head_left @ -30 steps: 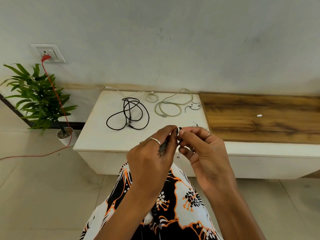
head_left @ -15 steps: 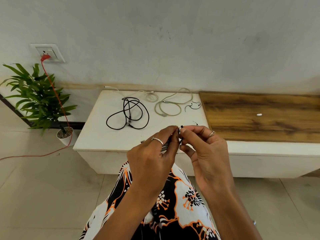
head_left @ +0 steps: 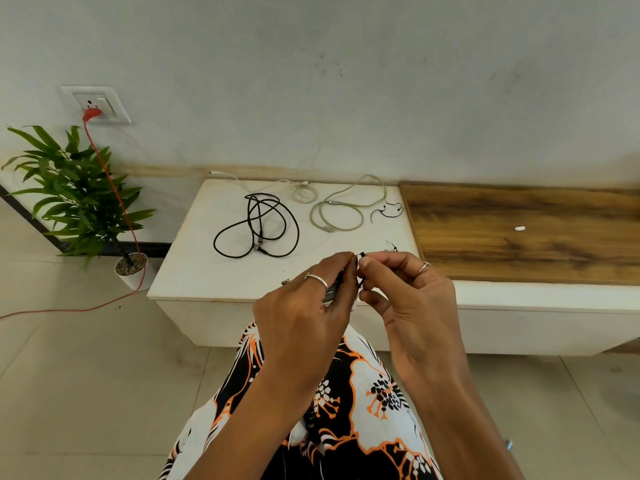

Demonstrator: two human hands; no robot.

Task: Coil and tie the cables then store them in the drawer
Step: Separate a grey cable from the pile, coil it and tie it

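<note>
Two surfaces lie before you: a white cabinet top (head_left: 194,271) from 10 to 12 o'clock and a wood panel (head_left: 519,233) joined to it toward 2 o'clock. At 10 o'clock, on the floor beside the cabinet, stands a potted plant (head_left: 74,195), with a red cord (head_left: 114,188) running down from a wall socket (head_left: 98,103) past it and along the floor. On the white top you have three loose cables: a black cable (head_left: 256,225) at 11 o'clock, a white cable (head_left: 298,190) behind it near the wall, and a greyish cable (head_left: 337,213) at 12 o'clock, well apart from your hands. A thin black tie (head_left: 386,211) lies just beside the greyish cable, and another small dark piece near your fingers is too small to identify. Your left hand (head_left: 301,313) grasps a small coiled bundle (head_left: 332,291), mostly hidden by the fingers. Your right hand (head_left: 412,306) pinches a black tie end (head_left: 362,256) at the bundle's top, fingertips of both hands touching. A small white object (head_left: 519,229) rests on the wood panel at 2 o'clock.
</note>
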